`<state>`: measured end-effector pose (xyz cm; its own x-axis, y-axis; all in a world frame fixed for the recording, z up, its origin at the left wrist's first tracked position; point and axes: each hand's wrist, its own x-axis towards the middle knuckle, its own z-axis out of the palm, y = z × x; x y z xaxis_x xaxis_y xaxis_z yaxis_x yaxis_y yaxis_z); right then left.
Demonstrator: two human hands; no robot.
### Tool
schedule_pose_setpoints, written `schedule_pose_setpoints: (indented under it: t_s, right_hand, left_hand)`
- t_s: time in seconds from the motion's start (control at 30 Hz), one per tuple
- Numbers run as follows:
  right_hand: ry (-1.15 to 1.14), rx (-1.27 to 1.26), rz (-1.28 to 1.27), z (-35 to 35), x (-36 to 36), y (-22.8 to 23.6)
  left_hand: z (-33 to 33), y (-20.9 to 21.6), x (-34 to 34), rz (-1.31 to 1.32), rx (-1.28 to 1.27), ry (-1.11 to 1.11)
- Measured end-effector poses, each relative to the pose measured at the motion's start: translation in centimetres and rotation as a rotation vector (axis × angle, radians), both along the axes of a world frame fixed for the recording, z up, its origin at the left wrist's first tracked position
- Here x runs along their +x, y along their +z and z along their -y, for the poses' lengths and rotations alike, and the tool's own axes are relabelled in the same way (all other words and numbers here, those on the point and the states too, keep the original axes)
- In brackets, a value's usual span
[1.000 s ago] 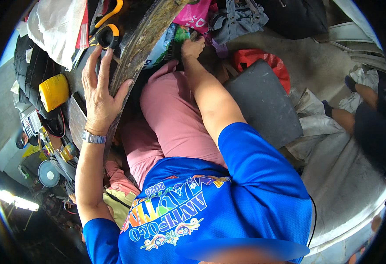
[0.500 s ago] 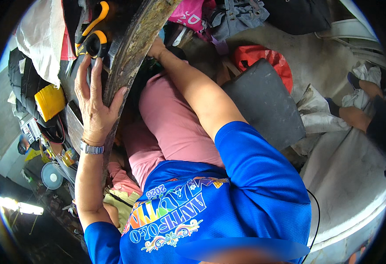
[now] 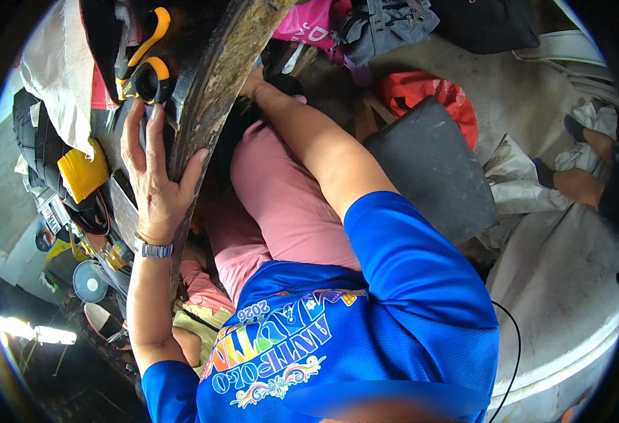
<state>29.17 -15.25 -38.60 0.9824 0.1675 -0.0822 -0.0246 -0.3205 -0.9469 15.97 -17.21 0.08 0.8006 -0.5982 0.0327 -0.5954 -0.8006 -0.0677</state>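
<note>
My left hand point(image 3: 156, 176) rests flat on the dark worktop by its worn wooden edge point(image 3: 214, 88), fingers stretched and thumb spread over the edge. Its fingertips reach the lower loop of a pair of scissors point(image 3: 153, 79) with orange and black handles; the fingers are not closed round it. A metal-band watch circles the left wrist. My right arm stretches forward above my pink trousers point(image 3: 288, 190). Only the back of my right hand point(image 3: 252, 81) shows beyond the wooden edge. Its fingers are hidden, and so is anything they hold.
White sheeting point(image 3: 59, 77) and a yellow folded item point(image 3: 84, 171) lie left. A dark padded seat point(image 3: 433, 169) and red bag point(image 3: 429, 99) stand right. Pink point(image 3: 306, 28) and grey bags point(image 3: 387, 32) lie ahead. Another person's legs point(image 3: 581, 187) show far right.
The whole view has shifted slightly. My left hand stays beside the scissors with its fingers stretched, and my right hand remains beyond the wooden edge.
</note>
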Motion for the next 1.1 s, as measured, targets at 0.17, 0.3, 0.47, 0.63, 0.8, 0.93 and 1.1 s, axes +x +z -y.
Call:
schedule_pose_setpoints:
  t_s: [0.17,0.3,0.47,0.63,0.8,0.93,1.1]
  right_hand:
    - [-0.607,0.424,-0.339,6.1,-1.4,2.2]
    - [-0.648,0.156,-0.569,11.2,-2.3,3.3]
    - [-0.708,-0.398,0.079,15.1,-3.3,2.2]
    - [-0.669,-0.108,-0.188,15.4,-0.6,0.1]
    - [-0.592,-0.067,-0.174,20.9,5.7,-3.8]
    - [-0.435,-0.198,-0.228,23.9,8.6,-4.1]
    - [0.091,-0.352,-0.287,21.4,8.7,-1.5]
  left_hand:
    - [0.1,0.2,-0.1,-0.003,0.025,0.029]
    - [0.0,0.2,0.1,-0.017,0.009,0.005]
    - [0.0,0.2,0.1,-0.031,0.007,0.019]
    - [0.0,0.3,0.0,-0.026,0.002,0.004]
    - [-0.1,0.2,-0.1,-0.042,-0.010,0.014]
    - [-0.2,0.0,-0.1,-0.039,-0.051,0.038]
    - [-0.3,0.0,0.0,-0.038,-0.039,0.048]
